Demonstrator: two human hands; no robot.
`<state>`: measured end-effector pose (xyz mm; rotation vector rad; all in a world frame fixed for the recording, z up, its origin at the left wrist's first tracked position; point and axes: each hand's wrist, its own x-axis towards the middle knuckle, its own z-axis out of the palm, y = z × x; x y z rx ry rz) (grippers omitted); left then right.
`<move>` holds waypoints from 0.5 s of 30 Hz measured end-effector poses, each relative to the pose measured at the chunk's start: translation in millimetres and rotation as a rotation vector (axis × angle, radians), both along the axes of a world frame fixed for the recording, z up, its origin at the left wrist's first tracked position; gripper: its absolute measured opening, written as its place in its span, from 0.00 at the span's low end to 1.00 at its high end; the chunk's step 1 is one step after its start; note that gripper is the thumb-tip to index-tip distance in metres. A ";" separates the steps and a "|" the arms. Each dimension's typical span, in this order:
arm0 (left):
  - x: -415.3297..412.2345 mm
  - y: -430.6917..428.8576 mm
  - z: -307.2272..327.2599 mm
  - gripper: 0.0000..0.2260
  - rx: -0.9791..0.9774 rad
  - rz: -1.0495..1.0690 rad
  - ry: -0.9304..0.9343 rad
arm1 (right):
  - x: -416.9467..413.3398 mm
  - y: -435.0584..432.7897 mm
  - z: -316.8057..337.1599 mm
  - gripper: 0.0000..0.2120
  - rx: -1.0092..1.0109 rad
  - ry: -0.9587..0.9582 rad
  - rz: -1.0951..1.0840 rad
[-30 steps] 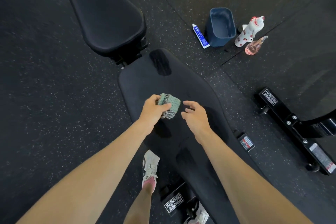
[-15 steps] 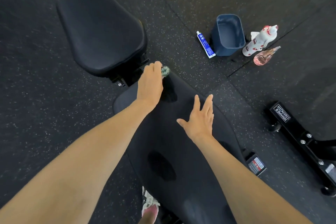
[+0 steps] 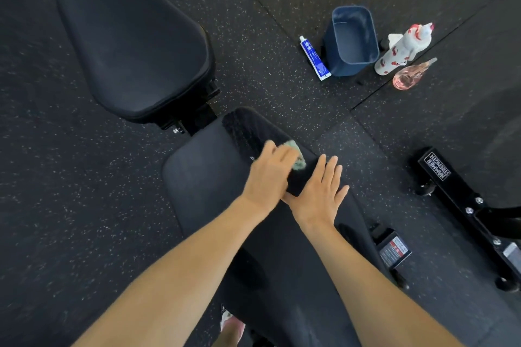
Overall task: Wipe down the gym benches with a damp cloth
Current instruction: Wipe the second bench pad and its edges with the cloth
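a black speckled floor (image 3: 84, 205) fills the view. on it stands a bench: its long padded surface (image 3: 203, 177) runs from the lower middle up toward a wide seat (image 3: 132, 45) at upper left, the two pads just apart. a darker wet band (image 3: 245, 127) crosses the far end of the surface. at right lies a black frame (image 3: 456, 194) with a white-lettered label. two bare arms reach in from below. the left hand (image 3: 267, 177) rests on the surface near its right edge, fingers curled over the cloth and pressing it down, blurred. the right hand (image 3: 320, 194) lies flat just beside it, thumb by the left wrist, fingers straight and slightly spread. on the floor at upper right stand a blue bin (image 3: 352, 42) and a white bottle (image 3: 403, 49) with red marks. a pink sprayer (image 3: 408, 77) lies near the bottle, and a blue-and-white tube (image 3: 314, 58) lies beside the bin. the green cloth (image 3: 298, 158) peeks out beyond the left fingertips, at the wet band's near end.
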<state>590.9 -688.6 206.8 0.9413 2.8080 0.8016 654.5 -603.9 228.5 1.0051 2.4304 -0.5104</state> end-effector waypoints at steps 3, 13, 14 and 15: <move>-0.1 -4.7 -0.3 0.19 0.000 -0.228 0.044 | 0.9 -0.8 -0.6 0.56 0.001 -0.012 -0.019; -86.0 -54.5 -6.6 0.26 -0.103 -0.101 0.075 | -2.6 -4.1 4.0 0.55 -0.017 -0.080 -0.020; -84.4 -55.0 -6.0 0.25 -0.086 -0.020 0.039 | -3.1 -6.3 4.8 0.54 -0.022 -0.072 -0.021; -82.2 -55.4 -4.5 0.25 -0.071 0.061 0.010 | -3.5 -9.2 5.8 0.53 -0.026 -0.059 -0.017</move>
